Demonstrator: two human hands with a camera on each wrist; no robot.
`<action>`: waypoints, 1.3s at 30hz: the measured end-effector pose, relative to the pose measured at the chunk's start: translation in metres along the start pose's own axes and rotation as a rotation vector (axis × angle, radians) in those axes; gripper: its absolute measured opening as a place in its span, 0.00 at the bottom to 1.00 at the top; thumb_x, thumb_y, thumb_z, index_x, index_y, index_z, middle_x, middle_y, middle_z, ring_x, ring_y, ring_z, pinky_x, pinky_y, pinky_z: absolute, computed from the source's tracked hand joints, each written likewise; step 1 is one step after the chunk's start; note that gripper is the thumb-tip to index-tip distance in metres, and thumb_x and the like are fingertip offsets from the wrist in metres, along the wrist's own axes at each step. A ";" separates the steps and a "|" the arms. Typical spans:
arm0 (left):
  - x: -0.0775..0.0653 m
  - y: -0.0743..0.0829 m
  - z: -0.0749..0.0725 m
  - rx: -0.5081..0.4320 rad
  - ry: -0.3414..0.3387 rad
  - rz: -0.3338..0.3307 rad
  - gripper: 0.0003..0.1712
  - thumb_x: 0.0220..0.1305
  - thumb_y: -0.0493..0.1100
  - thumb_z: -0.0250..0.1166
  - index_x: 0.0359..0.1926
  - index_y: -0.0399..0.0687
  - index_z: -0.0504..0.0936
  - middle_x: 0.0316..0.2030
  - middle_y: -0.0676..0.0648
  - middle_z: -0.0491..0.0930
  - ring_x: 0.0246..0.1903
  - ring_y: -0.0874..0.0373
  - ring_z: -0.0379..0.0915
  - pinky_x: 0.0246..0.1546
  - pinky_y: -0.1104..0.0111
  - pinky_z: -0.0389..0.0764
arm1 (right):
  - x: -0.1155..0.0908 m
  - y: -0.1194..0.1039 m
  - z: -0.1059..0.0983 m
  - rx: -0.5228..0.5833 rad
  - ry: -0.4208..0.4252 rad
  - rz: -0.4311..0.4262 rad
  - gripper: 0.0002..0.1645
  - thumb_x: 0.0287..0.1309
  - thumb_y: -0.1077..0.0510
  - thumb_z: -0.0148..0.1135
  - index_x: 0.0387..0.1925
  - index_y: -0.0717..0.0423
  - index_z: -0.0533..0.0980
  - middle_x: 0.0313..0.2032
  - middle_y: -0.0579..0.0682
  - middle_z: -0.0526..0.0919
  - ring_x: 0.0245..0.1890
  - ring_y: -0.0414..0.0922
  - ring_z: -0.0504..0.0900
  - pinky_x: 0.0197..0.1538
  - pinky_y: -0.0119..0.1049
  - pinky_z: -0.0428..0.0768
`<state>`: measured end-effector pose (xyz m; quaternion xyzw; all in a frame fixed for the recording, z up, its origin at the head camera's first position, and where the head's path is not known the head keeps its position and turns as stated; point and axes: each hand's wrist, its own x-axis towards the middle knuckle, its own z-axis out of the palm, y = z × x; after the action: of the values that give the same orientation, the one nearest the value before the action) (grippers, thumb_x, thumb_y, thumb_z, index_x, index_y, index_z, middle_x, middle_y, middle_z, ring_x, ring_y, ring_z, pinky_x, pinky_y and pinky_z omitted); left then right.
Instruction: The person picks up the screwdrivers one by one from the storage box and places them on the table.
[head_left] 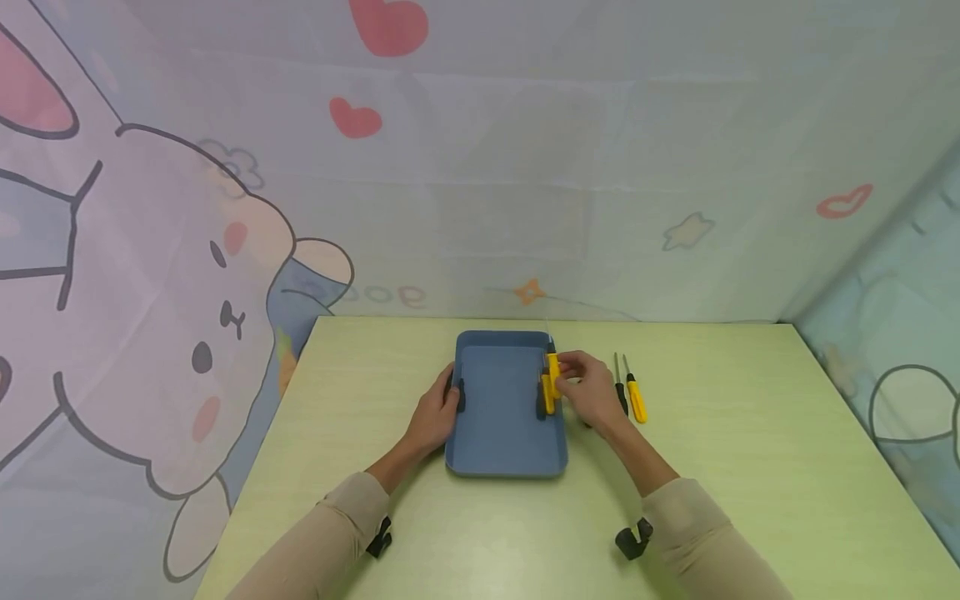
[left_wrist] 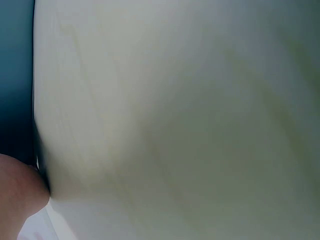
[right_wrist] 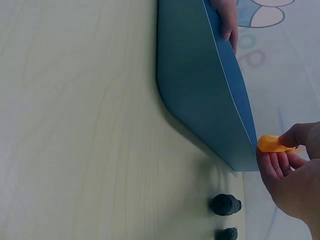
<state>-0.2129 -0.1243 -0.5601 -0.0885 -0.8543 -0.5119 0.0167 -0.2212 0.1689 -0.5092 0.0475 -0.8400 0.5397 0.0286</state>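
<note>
A blue-grey rectangular tray (head_left: 506,454) lies on the table. My left hand (head_left: 433,414) grips its left side, thumb over the rim; the left wrist view shows only part of that hand (left_wrist: 20,192). Between thumb and fingers, my right hand (head_left: 588,390) pinches the yellow handle of a screwdriver (head_left: 554,367) above the tray's right wall, shaft pointing away. The right wrist view shows this pinch on the yellow screwdriver (right_wrist: 272,144) at the rim. Just below it in the head view are another yellow handle (head_left: 549,404) and a black handle (head_left: 541,407). Against the left wall sits a dark handle (head_left: 461,396).
Right of my right hand, a black screwdriver (head_left: 621,390) and a yellow-and-black screwdriver (head_left: 636,400) lie on the pale table (head_left: 720,433). A dark handle end (right_wrist: 225,204) stands out beside the tray in the right wrist view. A printed cloth (head_left: 487,192) hangs behind the table.
</note>
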 end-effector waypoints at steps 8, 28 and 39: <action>0.000 -0.001 -0.001 0.013 0.004 -0.002 0.32 0.85 0.40 0.46 0.83 0.40 0.56 0.78 0.37 0.63 0.77 0.40 0.58 0.77 0.47 0.61 | 0.002 -0.001 -0.006 -0.003 0.003 0.012 0.24 0.61 0.67 0.65 0.60 0.67 0.78 0.50 0.61 0.84 0.49 0.54 0.82 0.49 0.37 0.82; 0.000 0.001 -0.002 0.010 0.005 0.003 0.32 0.85 0.40 0.46 0.83 0.39 0.56 0.78 0.36 0.63 0.78 0.40 0.58 0.77 0.47 0.61 | 0.001 0.000 -0.029 -0.054 -0.012 0.011 0.23 0.64 0.68 0.65 0.60 0.68 0.78 0.50 0.62 0.84 0.51 0.56 0.82 0.45 0.29 0.81; 0.001 -0.003 0.001 0.014 -0.003 0.008 0.32 0.85 0.40 0.45 0.83 0.40 0.56 0.79 0.37 0.62 0.78 0.41 0.57 0.77 0.48 0.60 | -0.001 0.006 -0.041 -0.076 0.001 0.028 0.23 0.64 0.65 0.65 0.61 0.66 0.79 0.51 0.62 0.84 0.51 0.55 0.82 0.45 0.29 0.81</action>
<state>-0.2147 -0.1250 -0.5627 -0.0924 -0.8576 -0.5057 0.0180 -0.2205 0.2086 -0.4975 0.0345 -0.8604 0.5079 0.0233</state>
